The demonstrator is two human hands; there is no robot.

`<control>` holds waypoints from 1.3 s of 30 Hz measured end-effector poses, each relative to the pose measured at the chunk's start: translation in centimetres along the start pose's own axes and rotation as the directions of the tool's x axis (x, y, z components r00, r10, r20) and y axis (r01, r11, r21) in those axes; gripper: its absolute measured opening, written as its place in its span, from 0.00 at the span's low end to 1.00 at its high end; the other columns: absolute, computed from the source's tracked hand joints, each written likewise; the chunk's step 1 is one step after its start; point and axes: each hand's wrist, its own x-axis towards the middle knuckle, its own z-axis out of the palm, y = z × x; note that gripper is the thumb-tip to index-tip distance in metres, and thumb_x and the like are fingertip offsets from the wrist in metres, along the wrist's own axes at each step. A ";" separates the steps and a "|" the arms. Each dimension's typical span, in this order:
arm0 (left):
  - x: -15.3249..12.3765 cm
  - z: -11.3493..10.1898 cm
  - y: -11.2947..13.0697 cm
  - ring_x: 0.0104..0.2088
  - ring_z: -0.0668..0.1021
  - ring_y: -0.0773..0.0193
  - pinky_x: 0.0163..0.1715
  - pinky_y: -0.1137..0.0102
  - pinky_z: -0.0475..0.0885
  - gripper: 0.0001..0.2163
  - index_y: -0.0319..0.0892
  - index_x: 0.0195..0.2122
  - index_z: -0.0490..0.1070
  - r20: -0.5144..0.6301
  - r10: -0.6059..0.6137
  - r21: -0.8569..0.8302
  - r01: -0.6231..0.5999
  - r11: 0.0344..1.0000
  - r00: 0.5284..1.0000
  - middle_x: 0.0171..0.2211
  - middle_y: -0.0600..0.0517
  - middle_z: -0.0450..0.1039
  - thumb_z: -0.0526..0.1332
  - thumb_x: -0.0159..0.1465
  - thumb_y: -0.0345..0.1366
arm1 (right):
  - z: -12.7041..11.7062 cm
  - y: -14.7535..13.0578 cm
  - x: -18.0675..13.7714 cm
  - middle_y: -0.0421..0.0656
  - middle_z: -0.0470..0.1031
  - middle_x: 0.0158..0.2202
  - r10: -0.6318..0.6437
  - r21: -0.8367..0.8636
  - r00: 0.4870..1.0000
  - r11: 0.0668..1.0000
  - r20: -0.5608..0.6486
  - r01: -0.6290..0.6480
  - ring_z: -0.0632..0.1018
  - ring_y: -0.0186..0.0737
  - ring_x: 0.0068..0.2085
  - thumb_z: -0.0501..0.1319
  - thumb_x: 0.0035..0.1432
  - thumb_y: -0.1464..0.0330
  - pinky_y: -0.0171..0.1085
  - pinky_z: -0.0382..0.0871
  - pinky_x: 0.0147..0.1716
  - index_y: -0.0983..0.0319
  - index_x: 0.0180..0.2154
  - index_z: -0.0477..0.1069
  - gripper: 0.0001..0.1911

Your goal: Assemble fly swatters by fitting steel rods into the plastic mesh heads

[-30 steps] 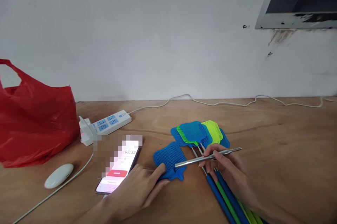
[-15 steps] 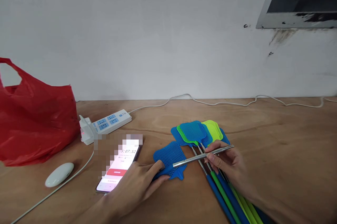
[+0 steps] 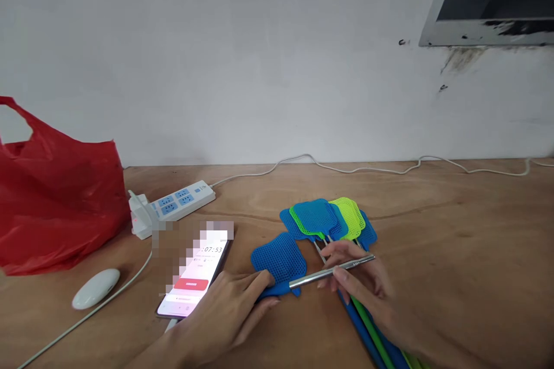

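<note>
1 shiny silver rod [image 3: 312, 279] slants, its left end meeting the tip of 1 blue handle [image 3: 280, 289].

From over here I make out a left hand [image 3: 238, 305] and a right hand [image 3: 367, 285], both bare and slim-fingered, with bare wrists [image 3: 197, 328] running into uncovered forearms [image 3: 162, 353], the right one too blurred for finer detail

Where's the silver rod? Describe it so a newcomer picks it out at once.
On the wooden table, find the pile of coloured mesh flyswatters. Over their coloured handles, the right hand holds the silver rod, slanting toward the left hand. Unlike those handles, it is shiny metal and runs crosswise.
</note>
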 end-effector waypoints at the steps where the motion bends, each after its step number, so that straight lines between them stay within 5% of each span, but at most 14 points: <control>1: -0.1 -0.1 0.0 0.23 0.76 0.62 0.23 0.69 0.63 0.14 0.45 0.40 0.59 0.001 -0.004 0.005 0.004 1.000 1.000 0.27 0.56 0.73 0.39 0.77 0.42 | 0.0 0.1 -0.1 0.41 0.78 0.33 -0.014 0.008 1.000 1.000 -0.004 0.014 0.76 0.38 0.32 0.59 0.67 0.57 0.34 0.69 0.29 0.56 0.47 0.71 0.13; 8: -0.5 0.2 -0.7 0.22 0.75 0.61 0.23 0.67 0.60 0.11 0.46 0.42 0.58 0.011 -0.055 0.011 0.055 0.998 0.998 0.26 0.57 0.72 0.39 0.77 0.40 | -0.2 -0.1 0.4 0.37 0.71 0.26 -0.087 -0.118 0.984 0.991 -0.154 0.069 0.74 0.34 0.26 0.64 0.61 0.57 0.31 0.68 0.25 0.58 0.31 0.70 0.13; 17: -0.3 0.2 -0.3 0.22 0.74 0.61 0.23 0.68 0.60 0.12 0.46 0.40 0.58 0.061 -0.064 -0.010 0.065 0.998 0.996 0.26 0.55 0.72 0.39 0.76 0.40 | 0.0 0.5 0.1 0.40 0.81 0.28 -0.201 -0.434 0.972 0.891 -0.118 0.132 0.79 0.41 0.29 0.70 0.55 0.59 0.37 0.73 0.29 0.56 0.31 0.80 0.07; 31: 0.3 -1.3 0.3 0.29 0.76 0.60 0.28 0.68 0.62 0.09 0.47 0.47 0.62 0.205 -0.101 -0.126 0.129 0.984 0.974 0.33 0.54 0.74 0.45 0.76 0.39 | -0.6 -0.7 0.8 0.39 0.80 0.35 -0.216 -0.549 0.965 0.793 0.149 0.263 0.79 0.38 0.32 0.58 0.67 0.65 0.34 0.70 0.31 0.56 0.41 0.74 0.06; 39: 1.0 -3.0 1.4 0.32 0.74 0.64 0.33 0.71 0.66 0.10 0.49 0.45 0.67 0.238 -0.206 -0.337 0.280 0.899 0.949 0.33 0.56 0.73 0.49 0.75 0.43 | -1.1 -4.8 1.7 0.40 0.76 0.28 -0.234 -0.752 0.846 0.387 0.479 0.534 0.76 0.38 0.27 0.52 0.72 0.64 0.35 0.61 0.26 0.59 0.34 0.71 0.14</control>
